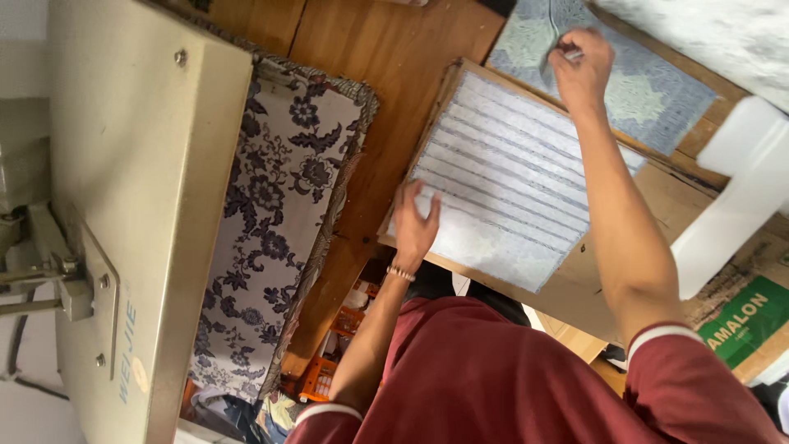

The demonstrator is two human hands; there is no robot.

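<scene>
My left hand [415,222], with a bead bracelet at the wrist, lies flat with fingers spread on the near left corner of a pale striped fabric sheet [509,173]. The sheet rests on a wooden-edged board [448,90]. My right hand [579,66] reaches past the sheet's far edge. Its fingers are pinched on the edge of a blue-grey patterned fabric piece [657,99], which lifts into a small fold at the fingertips. Both sleeves are maroon.
A beige sewing machine [140,205] fills the left side. A dark floral cloth [279,222] lies beside it on the wooden table [386,49]. A white plastic object [740,189] and a brown and green cardboard box [744,321] sit at the right.
</scene>
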